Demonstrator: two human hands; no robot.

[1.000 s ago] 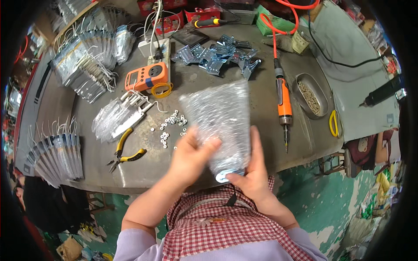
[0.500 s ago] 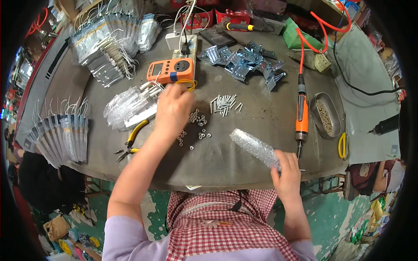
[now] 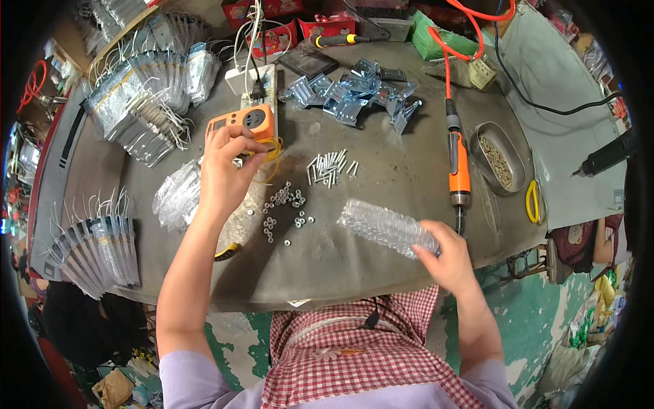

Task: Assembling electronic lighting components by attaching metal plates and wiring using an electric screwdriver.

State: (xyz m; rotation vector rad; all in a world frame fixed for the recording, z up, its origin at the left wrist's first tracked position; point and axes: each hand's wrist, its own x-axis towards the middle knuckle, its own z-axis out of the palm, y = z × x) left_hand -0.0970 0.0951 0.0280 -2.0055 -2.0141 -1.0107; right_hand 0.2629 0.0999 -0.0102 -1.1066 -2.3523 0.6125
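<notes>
Left hand (image 3: 230, 158): thumb and fingertips pinched on a yellow band (image 3: 278, 153), by the near edge of the orange meter (image 3: 268, 117), left of centre. Right hand (image 3: 446, 255): gripping the right end of a clear-wrapped bundle (image 3: 383, 226), which lies slanted over the near part of the table (image 3: 340, 276), free end pointing left. Loose screws (image 3: 328, 168) and small nuts (image 3: 283, 198) lie between the hands, the screws farther off. Orange power screwdriver (image 3: 460, 170) farther right.

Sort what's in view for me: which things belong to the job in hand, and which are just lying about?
In the job, judging by the hands: bubble-wrapped bundle, held by the right hand; yellow bands, at the left hand.

Apparently lying about: orange electric screwdriver, loose screws, small rings, metal brackets, orange meter.
</notes>
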